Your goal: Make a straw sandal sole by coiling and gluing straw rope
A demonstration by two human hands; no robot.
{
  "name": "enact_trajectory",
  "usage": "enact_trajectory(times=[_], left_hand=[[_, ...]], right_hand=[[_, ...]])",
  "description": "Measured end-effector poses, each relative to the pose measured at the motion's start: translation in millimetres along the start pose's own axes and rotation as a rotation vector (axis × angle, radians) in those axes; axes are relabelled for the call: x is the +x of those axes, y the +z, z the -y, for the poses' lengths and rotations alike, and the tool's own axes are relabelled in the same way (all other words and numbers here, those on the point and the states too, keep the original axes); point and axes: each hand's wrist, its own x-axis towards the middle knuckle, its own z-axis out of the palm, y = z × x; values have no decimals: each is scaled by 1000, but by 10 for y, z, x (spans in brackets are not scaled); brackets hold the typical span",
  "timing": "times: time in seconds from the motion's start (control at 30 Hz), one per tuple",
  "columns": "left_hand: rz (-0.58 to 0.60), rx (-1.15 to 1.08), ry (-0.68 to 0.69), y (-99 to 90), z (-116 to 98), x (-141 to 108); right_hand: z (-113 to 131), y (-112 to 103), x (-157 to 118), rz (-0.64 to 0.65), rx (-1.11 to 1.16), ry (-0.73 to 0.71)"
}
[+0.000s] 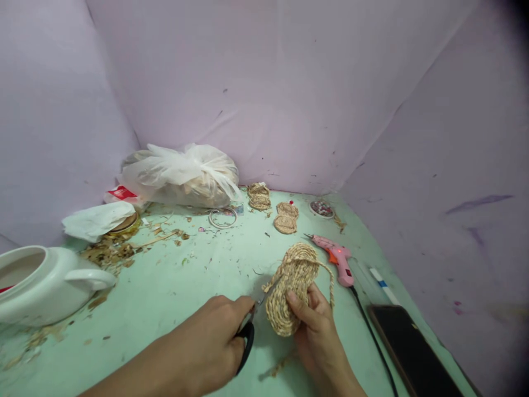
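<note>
My left hand (215,336) is closed around the black handles of a pair of scissors (247,336). The blades point up and to the right, against the left edge of a braided straw piece (291,275), coiled in the shape of a small shoe sole. My right hand (316,325) grips that piece from its lower right, thumb on the front and fingers mostly hidden behind. A loose end of the braid (332,281) curls down on the right side. Beyond it on the table lie two smaller straw soles, one tan (286,218) and one darker (259,197).
Right of my hands lie a pink glue gun (339,256) with a black cord, a white and blue stick (383,285) and a phone (413,347). A dish of pins (322,208), a white ring (223,218), a plastic bag (182,173) and a white pot (53,292) stand farther around.
</note>
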Motion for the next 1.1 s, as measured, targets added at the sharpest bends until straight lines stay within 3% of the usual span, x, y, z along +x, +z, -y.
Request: enact_trajectory(times=[0.17,0.27,0.37,0.43,0.5,0.57,0.67,0.73,0.97,1.1], left_hand=[[4,79,-30,-53,124,25],[34,116,-56,-89,193,37],[59,127,-73,-123,222,50],[72,130,-78,-141,226,62],[77,139,-80,-153,225,77],[73,163,-80,-158,225,90],[64,217,-89,-156,231,99],[67,249,-104,-157,238,97],[108,317,-162,-200,222,92],[110,339,-156,-187,209,96]], right_hand=[[-30,-27,76,102,-174,256],[46,-122,72,167,-700,325],[210,-190,48,94,-1390,74],[318,-158,67,63,-1579,-221],[383,-68,148,94,-1559,-588],[387,37,292,364,-1564,-735],[322,132,547,705,-1570,-589],[284,143,673,815,-1552,-505],[351,96,756,880,-1512,-406],[372,103,759,849,-1519,-399]])
